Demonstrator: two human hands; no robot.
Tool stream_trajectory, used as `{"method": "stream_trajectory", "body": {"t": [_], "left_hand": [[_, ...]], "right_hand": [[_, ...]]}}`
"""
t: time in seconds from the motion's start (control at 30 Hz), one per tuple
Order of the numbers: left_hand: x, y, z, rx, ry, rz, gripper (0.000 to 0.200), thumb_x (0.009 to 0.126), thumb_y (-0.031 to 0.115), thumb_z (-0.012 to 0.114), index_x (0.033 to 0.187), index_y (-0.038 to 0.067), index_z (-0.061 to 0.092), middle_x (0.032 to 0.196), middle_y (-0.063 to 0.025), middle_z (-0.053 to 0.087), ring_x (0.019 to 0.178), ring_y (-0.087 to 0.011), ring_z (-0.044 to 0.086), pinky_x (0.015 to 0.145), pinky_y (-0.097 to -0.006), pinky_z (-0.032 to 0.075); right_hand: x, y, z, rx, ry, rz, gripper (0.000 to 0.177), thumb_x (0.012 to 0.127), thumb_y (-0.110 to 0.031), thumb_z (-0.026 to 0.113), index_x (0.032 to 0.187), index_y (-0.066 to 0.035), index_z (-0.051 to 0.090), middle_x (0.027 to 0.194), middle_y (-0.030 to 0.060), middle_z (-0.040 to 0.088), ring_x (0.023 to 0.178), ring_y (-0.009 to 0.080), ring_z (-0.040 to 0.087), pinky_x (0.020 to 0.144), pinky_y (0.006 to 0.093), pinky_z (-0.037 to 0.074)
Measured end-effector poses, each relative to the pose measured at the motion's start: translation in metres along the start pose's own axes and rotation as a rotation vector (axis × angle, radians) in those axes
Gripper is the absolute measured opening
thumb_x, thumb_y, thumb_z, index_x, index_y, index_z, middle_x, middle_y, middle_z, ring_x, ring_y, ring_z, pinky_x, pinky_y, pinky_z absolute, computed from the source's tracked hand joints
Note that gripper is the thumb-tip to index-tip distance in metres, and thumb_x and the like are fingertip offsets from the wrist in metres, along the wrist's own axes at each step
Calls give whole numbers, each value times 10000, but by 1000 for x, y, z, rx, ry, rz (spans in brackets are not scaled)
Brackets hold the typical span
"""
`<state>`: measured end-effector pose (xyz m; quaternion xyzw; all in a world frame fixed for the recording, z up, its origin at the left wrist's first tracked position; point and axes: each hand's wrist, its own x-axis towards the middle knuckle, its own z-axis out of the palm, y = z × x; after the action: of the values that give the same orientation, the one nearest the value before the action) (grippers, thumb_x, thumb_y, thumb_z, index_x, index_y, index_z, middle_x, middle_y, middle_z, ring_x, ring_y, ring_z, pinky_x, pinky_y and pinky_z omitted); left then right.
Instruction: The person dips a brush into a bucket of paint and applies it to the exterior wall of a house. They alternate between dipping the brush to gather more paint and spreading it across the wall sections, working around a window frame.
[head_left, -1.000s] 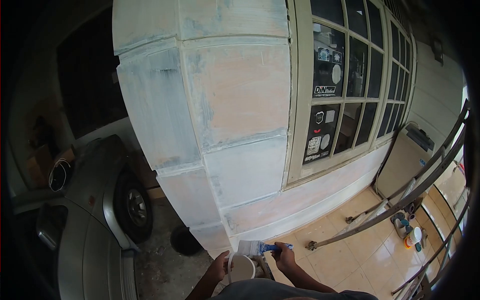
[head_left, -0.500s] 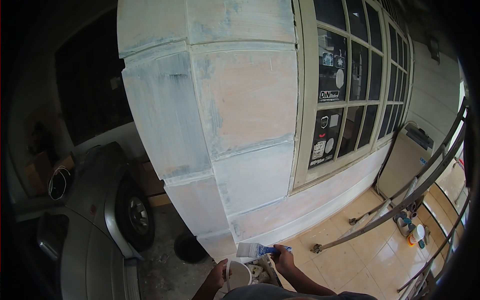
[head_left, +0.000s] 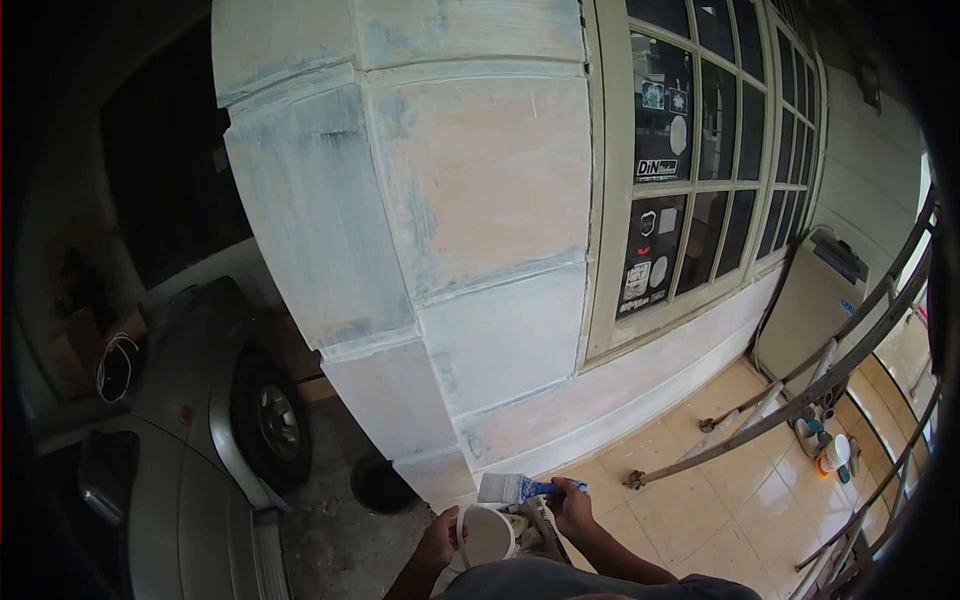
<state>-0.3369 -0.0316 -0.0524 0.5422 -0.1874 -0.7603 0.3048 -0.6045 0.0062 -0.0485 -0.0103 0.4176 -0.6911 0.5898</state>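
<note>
At the bottom of the view my left hand (head_left: 438, 540) is closed on the rim and handle of a white bucket (head_left: 490, 536). My right hand (head_left: 572, 509) grips the blue handle of a wide paintbrush (head_left: 505, 488), whose pale bristles point left, just above the bucket's rim. Ahead stands a wall corner (head_left: 490, 180) with grooved blocks, patchily coated in white over peach and blue-grey. The brush and the wall are apart, as far as I can tell.
A parked car (head_left: 150, 440) is at the left, with a black tub (head_left: 383, 486) near the wall's foot. To the right are a paned window (head_left: 700, 150), a metal frame (head_left: 740, 437) on the tiled floor (head_left: 700, 510), and a white container (head_left: 833, 455).
The view has shifted slightly, so the wall appears a little further left and higher. Both hands, still holding the bucket and the brush, appear slightly further right.
</note>
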Motion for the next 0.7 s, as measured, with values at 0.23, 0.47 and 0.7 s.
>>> {"method": "stream_trajectory", "body": {"t": [0.23, 0.47, 0.7], "left_hand": [[-12, 1, 10, 12, -35, 131, 244, 908, 337, 572, 953, 98, 592, 742, -20, 554, 704, -139, 549, 696, -284, 454], [-4, 0, 7, 21, -70, 143, 242, 900, 326, 592, 923, 86, 592, 718, -16, 553, 691, -136, 553, 689, -282, 453], [-10, 3, 8, 26, -71, 178, 225, 891, 304, 608, 925, 83, 589, 729, -19, 562, 673, -138, 554, 680, -277, 452]], "right_hand": [[11, 5, -12, 0, -9, 4, 110, 861, -123, 624, 930, -42, 595, 776, 66, 593, 635, 185, 565, 586, 315, 482], [7, 0, -8, 14, -6, 22, 101, 860, -113, 618, 924, -42, 588, 765, 70, 599, 617, 187, 567, 578, 308, 479], [2, -8, 1, -3, -11, 13, 90, 875, -104, 590, 934, -35, 587, 770, 69, 588, 651, 190, 563, 616, 304, 474]]}}
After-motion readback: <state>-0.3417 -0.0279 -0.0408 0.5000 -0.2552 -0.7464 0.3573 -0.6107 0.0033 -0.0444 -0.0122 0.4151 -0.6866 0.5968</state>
